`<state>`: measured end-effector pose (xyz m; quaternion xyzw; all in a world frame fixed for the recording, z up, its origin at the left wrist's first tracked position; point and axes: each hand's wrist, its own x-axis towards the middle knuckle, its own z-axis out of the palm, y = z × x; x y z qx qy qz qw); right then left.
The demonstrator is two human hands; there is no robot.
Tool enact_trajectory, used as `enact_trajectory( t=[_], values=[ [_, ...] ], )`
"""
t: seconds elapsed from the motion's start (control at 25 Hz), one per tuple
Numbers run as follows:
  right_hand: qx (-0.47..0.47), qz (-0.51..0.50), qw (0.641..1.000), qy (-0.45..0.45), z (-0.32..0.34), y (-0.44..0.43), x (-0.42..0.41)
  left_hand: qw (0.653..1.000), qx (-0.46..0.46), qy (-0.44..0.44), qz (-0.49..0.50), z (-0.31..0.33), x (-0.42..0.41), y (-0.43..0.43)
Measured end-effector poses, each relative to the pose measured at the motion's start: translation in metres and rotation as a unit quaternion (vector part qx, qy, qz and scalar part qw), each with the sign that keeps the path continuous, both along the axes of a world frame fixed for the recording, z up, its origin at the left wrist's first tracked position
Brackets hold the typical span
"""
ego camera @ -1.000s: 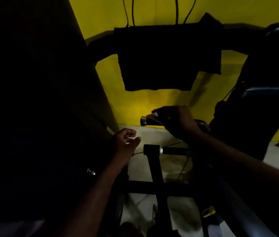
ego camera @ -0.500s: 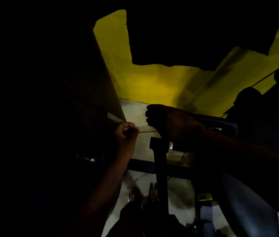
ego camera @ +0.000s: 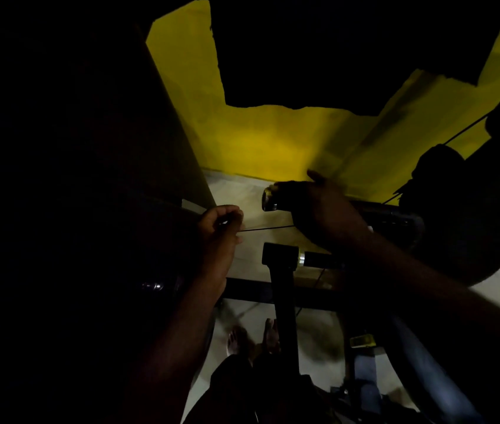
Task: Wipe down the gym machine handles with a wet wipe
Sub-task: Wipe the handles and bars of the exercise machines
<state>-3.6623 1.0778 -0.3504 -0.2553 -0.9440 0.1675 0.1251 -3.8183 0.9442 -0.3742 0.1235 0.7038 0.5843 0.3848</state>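
Yellow wall (ego camera: 273, 142), dim. Right hand (ego camera: 325, 212) gripped machine handle (ego camera: 270, 201); left hand (ego camera: 219, 232) curled, contents unclear. Wiping needed full turns, end included.

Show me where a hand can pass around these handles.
Open: the pale floor gap between the yellow wall, the left hand and the end of the upper handle. Tight: between the thin cable and the lower handle. Crowded: the right hand grips the upper handle; feet stand beside the post.

Dark horizontal machine handle (ego camera: 270, 202), shiny metal cap on its free left end.
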Motion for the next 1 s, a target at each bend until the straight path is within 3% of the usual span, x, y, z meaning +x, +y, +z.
enact_trajectory(
  t=[0.12,0.2,0.48,0.6,0.68,0.88,1.0],
  values=[
    [0.055,-0.038,0.997,-0.024,0.002,-0.023,0.006,0.995,0.044,-0.084,-0.035,0.010,-0.001,0.012],
    [0.041,-0.004,0.999,-0.029,-0.003,-0.036,0.011,0.988,0.062,-0.125,-0.061,0.019,-0.002,0.025],
    [0.115,0.096,0.989,-0.017,-0.006,-0.006,0.057,0.986,0.021,-0.120,-0.115,0.020,0.000,0.051],
    [0.133,0.022,0.991,-0.023,-0.028,0.014,0.107,0.983,0.026,-0.126,-0.128,0.016,-0.002,0.054],
    [0.065,-0.025,0.997,-0.020,-0.037,0.018,0.137,0.981,0.013,-0.132,-0.139,0.014,-0.004,0.058],
    [0.106,0.010,0.991,0.086,-0.005,-0.019,0.042,0.976,-0.001,-0.149,-0.161,0.019,-0.002,0.062],
    [0.100,0.025,0.993,0.059,-0.013,-0.023,0.013,0.975,-0.023,-0.137,-0.172,0.025,-0.001,0.065]
  ],
)
